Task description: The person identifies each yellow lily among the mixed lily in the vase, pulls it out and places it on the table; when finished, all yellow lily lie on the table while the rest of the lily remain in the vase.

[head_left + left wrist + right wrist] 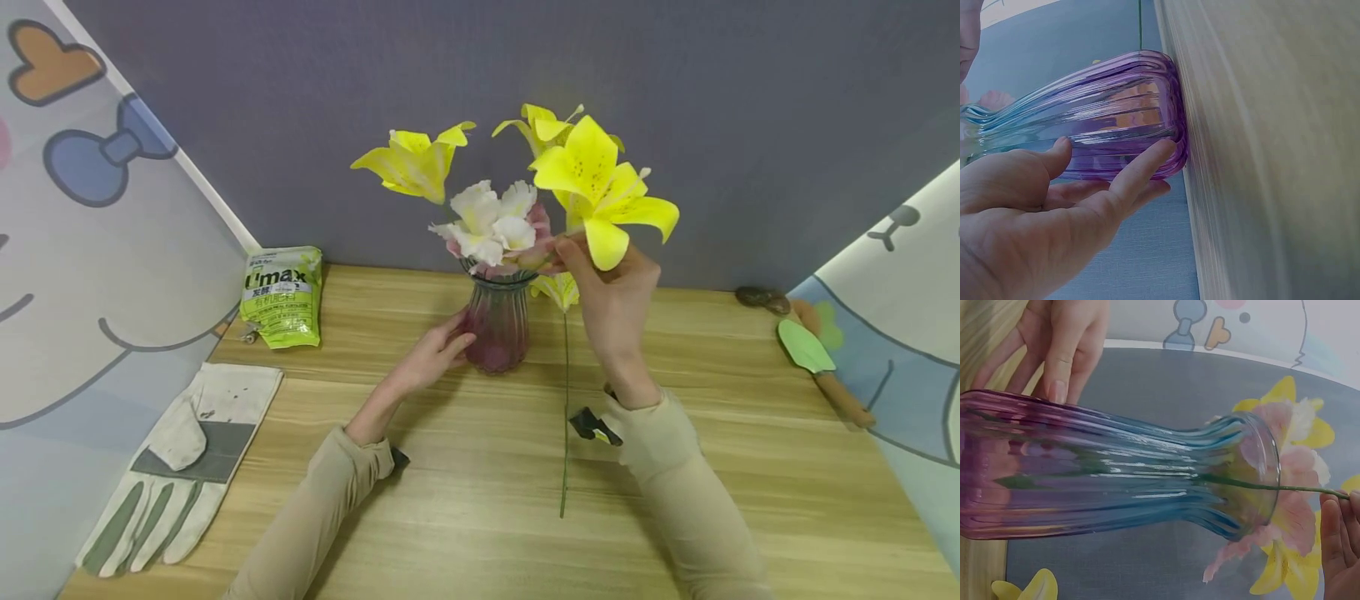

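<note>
A ribbed glass vase, purple below and bluish above, stands upright holding white flowers, pink ones and yellow lilies. My left hand rests against the vase's lower left side, its fingers fairly straight along the glass in the left wrist view. Above the rim my right hand pinches the green stem of a large yellow lily. In the right wrist view that stem runs through the vase's mouth into the glass. Another yellow lily lies on the table to the right of the vase.
A green fertilizer bag stands at the back left, with work gloves in front of it. A small green trowel and a dark stone-like object lie at the right edge. A grey panel rises behind the wooden table.
</note>
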`<state>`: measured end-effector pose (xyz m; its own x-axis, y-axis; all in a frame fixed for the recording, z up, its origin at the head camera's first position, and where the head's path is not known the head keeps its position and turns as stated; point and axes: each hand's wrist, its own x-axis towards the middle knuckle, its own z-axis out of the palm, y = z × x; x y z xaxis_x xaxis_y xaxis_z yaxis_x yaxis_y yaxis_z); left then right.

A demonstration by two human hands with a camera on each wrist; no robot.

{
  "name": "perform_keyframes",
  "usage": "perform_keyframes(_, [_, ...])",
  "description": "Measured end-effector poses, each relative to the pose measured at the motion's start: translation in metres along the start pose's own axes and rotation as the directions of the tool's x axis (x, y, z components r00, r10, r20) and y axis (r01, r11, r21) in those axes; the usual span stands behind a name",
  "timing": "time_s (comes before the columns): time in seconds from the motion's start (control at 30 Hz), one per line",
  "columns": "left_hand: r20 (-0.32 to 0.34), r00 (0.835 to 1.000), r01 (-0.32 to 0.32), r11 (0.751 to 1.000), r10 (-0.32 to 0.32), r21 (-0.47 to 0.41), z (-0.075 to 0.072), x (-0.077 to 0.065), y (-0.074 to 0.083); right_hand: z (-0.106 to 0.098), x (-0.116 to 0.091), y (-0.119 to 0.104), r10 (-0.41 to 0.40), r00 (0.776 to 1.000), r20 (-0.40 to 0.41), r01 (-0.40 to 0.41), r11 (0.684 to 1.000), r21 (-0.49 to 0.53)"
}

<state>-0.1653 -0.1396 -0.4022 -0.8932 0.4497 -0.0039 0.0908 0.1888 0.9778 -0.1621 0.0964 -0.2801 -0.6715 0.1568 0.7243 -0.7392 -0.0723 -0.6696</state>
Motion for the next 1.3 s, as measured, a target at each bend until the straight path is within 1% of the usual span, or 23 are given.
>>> perform_keyframes(0.17, [0.005,1.0,0.008,1.0,-0.008,-0.002,0.0,-0.001,0.001,-0.004,0.004,-0.003,-0.007,0.999,-0.046,0.008,1.0,0.02])
perform_keyframes(0.37, [-0.002,1.0,0.011,1.0,-0.011,-0.002,0.0,0.0,0.0,-0.008,0.007,-0.002,-0.048,0.993,-0.108,0.054,0.997,0.047])
perform_keyframes(0.53, [-0.005,1.0,0.012,1.0,-0.012,-0.007,0.001,0.0,0.0,-0.012,0.01,-0.003,-0.048,0.987,-0.155,0.059,0.996,0.069])
perform_keyframes(0.8, [-0.002,1.0,0.014,1.0,-0.014,0.019,0.0,-0.001,0.001,-0.019,0.016,-0.003,-0.064,0.967,-0.249,0.083,0.994,0.067])
perform_keyframes(0.93, [0.002,1.0,0.017,1.0,-0.017,0.002,0.0,-0.002,-0.001,-0.023,0.016,-0.002,-0.071,0.961,-0.266,0.095,0.992,0.08])
perform_keyframes(1.13, [0.012,1.0,0.014,1.0,-0.014,-0.008,0.0,-0.001,-0.002,-0.025,0.017,0.0,-0.084,0.947,-0.309,0.122,0.987,0.104])
perform_keyframes(1.3, [0.025,1.0,0.009,1.0,-0.008,-0.009,0.0,-0.002,0.0,-0.026,0.02,-0.001,-0.074,0.937,-0.341,0.119,0.987,0.111])
